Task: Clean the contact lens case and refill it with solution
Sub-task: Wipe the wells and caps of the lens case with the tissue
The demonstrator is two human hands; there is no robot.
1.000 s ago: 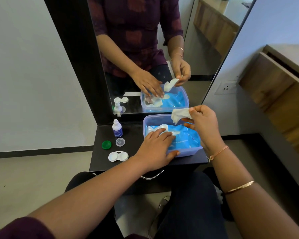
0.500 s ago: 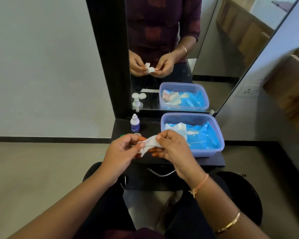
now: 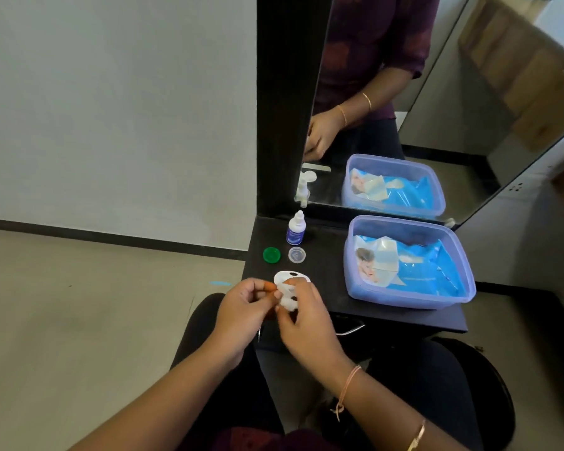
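Both hands meet at the front edge of the counter [image 3: 326,271]: the left hand [image 3: 241,307] and the right hand [image 3: 306,320] each pinch a white wipe [image 3: 288,303] between curled fingertips. Just behind them the white lens case [image 3: 290,275] lies on the counter, partly hidden; whether the wipe touches it cannot be told. Farther back stand the solution bottle [image 3: 296,230], a green cap [image 3: 271,254] and a clear cap [image 3: 296,255]. To the right, a plastic box [image 3: 404,223] holds a blue pack of wipes [image 3: 430,268].

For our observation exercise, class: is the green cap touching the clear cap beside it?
Apart. The head view shows a strip of bare black shelf between the green cap and the clear cap.
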